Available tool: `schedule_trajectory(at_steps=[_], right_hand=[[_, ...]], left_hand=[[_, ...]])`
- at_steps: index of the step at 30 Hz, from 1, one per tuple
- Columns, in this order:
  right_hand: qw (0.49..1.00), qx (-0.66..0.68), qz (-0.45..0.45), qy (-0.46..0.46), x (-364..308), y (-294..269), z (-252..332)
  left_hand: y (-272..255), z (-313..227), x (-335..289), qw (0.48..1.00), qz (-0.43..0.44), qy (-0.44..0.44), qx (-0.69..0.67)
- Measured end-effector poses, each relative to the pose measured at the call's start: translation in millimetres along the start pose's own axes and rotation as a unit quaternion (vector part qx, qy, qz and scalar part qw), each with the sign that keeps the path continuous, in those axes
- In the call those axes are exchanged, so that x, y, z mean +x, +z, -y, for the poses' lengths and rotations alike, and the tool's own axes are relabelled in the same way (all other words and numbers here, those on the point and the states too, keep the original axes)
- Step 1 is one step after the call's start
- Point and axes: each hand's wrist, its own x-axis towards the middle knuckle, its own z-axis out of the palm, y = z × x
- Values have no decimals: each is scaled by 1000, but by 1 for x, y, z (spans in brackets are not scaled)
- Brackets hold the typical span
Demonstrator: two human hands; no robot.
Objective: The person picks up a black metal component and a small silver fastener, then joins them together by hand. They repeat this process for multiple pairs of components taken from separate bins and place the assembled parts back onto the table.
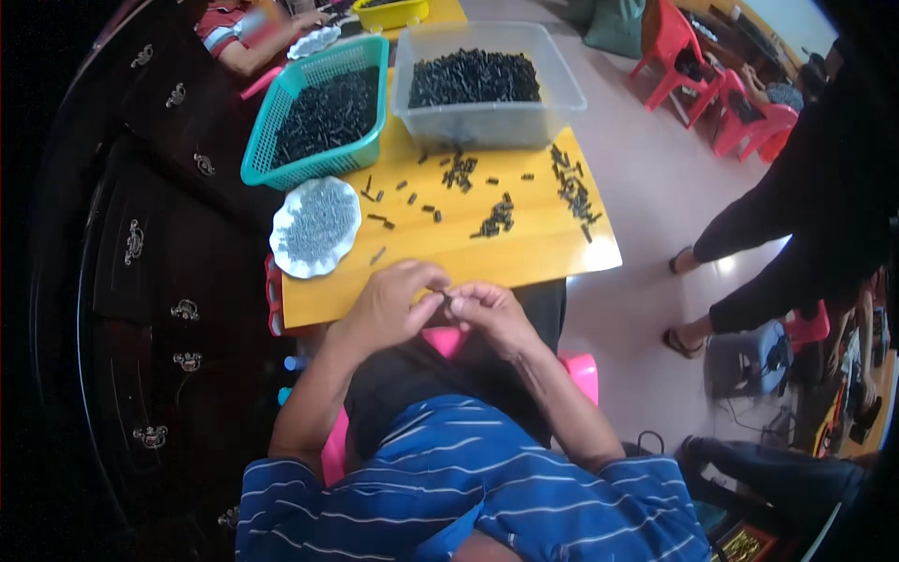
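Note:
Just off the near edge of the yellow table [506,258], my left hand [389,302] and my right hand [493,316] meet over my lap. Both are closed, fingertips pinching a small dark piece [447,299] between them; most of it is hidden. Beyond them, short black cylindrical pieces [496,217] lie in loose clusters on the tabletop, with more along the right side [573,192]. Left of these, a white scalloped plate [279,242] carries a heap of small grey metallic parts [320,221]. One thin grey piece [377,255] lies near my left hand.
A green plastic basket [253,155] and a clear plastic bin [487,126], both filled with black pieces, stand at the table's far side. Dark drawers [140,244] line the left. Another person [253,47] sits beyond. At right are a standing person's legs [749,234] and red chairs [670,61].

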Motion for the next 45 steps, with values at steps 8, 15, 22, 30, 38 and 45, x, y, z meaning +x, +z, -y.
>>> schedule_trajectory(at_steps=[8, 15, 22, 30, 38, 45], right_hand=[[998, 59, 20, 15, 4, -8, 2], [997, 64, 21, 26, 6, -7, 6], [999, 38, 14, 31, -1, -12, -4], [988, 137, 69, 30, 1, -11, -2], [989, 129, 68, 5, -1, -6, 0], [991, 133, 9, 22, -2, 0, 8]], left_hand=[[2, 3, 8, 1000, 1, -13, -8], [-7, 5, 15, 998, 56, 36, 2], [-5, 0, 16, 992, 102, 74, 5], [-9, -11, 21, 992, 67, 109, 11], [-4, -5, 14, 997, 31, 69, -6], [7, -5, 10, 995, -4, 61, 76]])
